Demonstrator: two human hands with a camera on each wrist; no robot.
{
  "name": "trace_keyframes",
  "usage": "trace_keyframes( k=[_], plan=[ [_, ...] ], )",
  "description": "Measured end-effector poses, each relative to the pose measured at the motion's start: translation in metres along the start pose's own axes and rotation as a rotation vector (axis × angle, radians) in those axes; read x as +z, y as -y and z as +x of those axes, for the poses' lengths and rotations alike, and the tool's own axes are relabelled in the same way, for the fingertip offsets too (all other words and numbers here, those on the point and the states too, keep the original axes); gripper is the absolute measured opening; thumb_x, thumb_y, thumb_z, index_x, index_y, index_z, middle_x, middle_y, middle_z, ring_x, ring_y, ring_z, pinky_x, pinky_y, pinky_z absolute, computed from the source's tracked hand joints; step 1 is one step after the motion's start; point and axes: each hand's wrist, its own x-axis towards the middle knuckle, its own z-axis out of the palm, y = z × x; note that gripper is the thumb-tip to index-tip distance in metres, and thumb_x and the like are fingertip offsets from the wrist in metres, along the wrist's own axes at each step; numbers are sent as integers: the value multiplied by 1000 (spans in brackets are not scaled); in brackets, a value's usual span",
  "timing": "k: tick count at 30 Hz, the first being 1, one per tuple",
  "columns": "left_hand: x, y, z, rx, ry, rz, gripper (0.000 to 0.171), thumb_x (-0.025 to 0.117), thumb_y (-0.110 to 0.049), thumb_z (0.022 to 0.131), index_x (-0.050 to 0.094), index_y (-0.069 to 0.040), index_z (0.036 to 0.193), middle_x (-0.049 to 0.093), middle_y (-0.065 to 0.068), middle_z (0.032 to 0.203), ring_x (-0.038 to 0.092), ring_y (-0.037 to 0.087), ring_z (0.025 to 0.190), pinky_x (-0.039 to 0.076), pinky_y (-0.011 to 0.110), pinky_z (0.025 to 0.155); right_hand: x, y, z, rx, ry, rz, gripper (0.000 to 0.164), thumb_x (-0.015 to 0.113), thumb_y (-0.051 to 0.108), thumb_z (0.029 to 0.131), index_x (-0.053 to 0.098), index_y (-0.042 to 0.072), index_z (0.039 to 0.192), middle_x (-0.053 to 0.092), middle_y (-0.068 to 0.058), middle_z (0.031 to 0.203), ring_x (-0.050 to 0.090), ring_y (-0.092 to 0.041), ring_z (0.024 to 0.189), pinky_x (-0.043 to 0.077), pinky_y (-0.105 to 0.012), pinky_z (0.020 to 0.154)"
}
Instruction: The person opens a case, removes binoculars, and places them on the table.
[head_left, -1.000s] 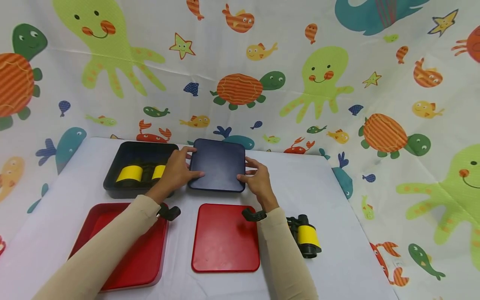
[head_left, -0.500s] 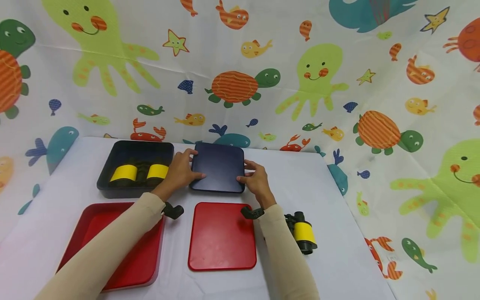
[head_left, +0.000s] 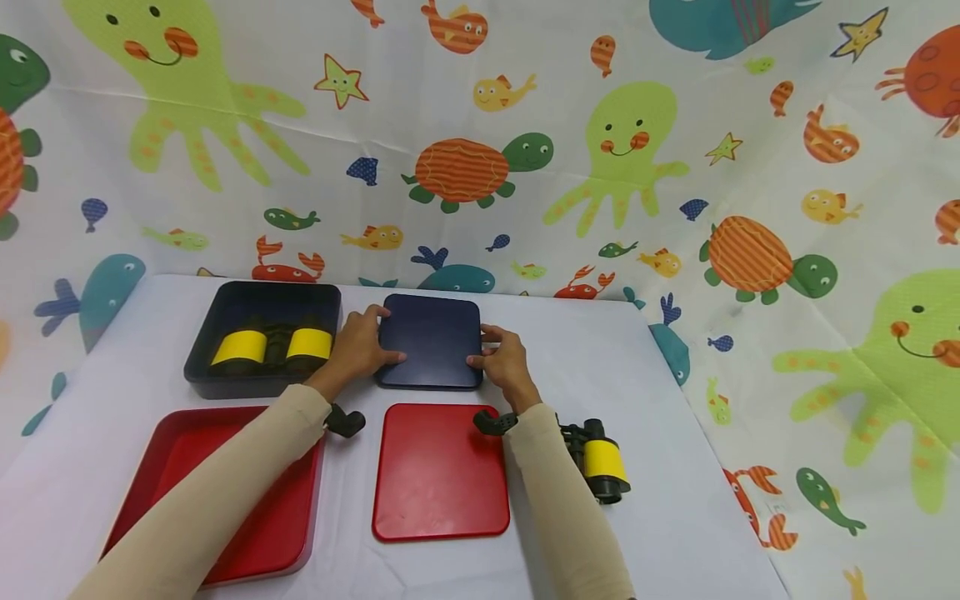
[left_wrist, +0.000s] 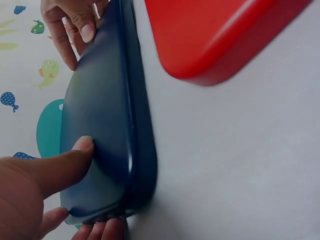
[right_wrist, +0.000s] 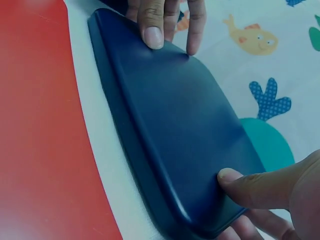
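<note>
A dark blue square lid (head_left: 430,342) is held between both hands at the back of the table. My left hand (head_left: 358,346) grips its left edge, thumb on top and fingertips at the rim, as the left wrist view shows. On the opposite edge, my right hand (head_left: 506,358) pinches it with the thumb above and other fingers curled at the side and below. Whether the lid touches the table I cannot tell. Just left of it stands a matching dark blue box (head_left: 201,367), with black and yellow binoculars (head_left: 277,342) lying inside.
An open red box (head_left: 303,533) sits at the front left, partly behind the left sleeve. A red lid (head_left: 441,475) lies flat in front of the blue one. More binoculars (head_left: 603,460) lie right of the right forearm. A patterned curtain (head_left: 457,92) hangs behind.
Both hands have brought the blue lid slightly lower and nearer the red lid, keeping their grip. The head view has shifted a little to the right.
</note>
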Motion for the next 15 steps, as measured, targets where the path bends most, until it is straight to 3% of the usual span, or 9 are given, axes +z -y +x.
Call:
trace_keyframes(
  k=[15],
  plan=[
    [7,2,1,-26,11,33,82,85,-27,92,39,-3,156,46,36,147,53,48,127,46,61,118,8,0,-4,-33,-59,-80,67,86,-4,84,66,11,145,71,-10,138,68,-24,110,59,-39,96]
  ],
)
